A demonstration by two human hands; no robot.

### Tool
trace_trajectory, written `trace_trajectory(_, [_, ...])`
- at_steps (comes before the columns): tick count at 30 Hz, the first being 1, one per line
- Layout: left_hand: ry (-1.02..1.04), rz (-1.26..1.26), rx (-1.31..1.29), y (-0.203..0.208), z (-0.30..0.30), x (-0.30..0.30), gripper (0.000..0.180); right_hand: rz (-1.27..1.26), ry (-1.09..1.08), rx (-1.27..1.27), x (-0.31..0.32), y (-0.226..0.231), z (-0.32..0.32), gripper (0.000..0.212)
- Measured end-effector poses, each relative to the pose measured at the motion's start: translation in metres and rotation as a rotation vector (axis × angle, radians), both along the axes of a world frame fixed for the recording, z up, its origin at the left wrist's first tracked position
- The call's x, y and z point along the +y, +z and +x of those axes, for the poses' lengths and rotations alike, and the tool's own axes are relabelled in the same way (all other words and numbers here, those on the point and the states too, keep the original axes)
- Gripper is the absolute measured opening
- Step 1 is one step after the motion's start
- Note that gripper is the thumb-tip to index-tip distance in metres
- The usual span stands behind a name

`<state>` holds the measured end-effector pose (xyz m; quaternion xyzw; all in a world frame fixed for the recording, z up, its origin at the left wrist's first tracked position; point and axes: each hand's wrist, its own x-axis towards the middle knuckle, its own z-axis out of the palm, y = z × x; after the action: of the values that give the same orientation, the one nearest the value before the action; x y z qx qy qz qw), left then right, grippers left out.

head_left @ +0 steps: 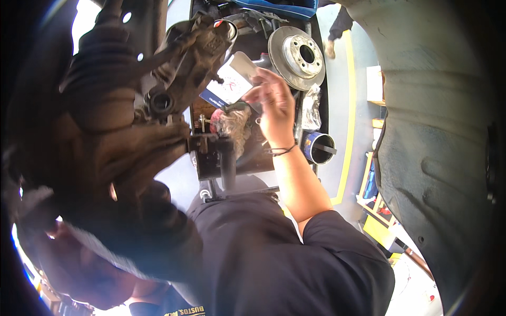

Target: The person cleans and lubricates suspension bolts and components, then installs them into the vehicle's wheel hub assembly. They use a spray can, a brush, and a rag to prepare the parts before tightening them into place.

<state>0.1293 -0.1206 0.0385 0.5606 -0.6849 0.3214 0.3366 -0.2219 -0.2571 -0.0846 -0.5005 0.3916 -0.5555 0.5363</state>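
My right hand [274, 105] reaches over the dark cart top [253, 166], its fingers bent, apart and slightly blurred. Its fingertips are beside a white and blue cardboard box [230, 84] with a raised flap; I cannot tell whether they touch. No held thing shows in this hand. Just beyond it to the right is a brake disc [298, 57], hub face up. Below the box lies a crumpled pale and red rag [232, 126]. At the lower left, a blurred patch of skin may be my left arm; my left hand cannot be made out behind dark car parts.
Rusty suspension parts with a rubber boot [100, 66] fill the left side. A grey curved body panel [437, 131] stands at the right. The cart also holds a blue can [319, 147], a clear plastic bag [311, 108] and a blue tray [284, 8]. Another person's hand [330, 50] shows at the top.
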Motion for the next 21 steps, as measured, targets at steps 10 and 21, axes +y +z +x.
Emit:
trace_trajectory(10, [0.147,-0.213,-0.132,0.017,0.0,0.033,0.028,0.111,0.001,0.993,0.024,0.015,-0.094,0.018])
trace_trajectory(21, [-0.024,-0.31,-0.179,0.033,-0.062,0.037,0.019,0.087,0.115,1.505,0.088,-0.075,-0.076,0.026])
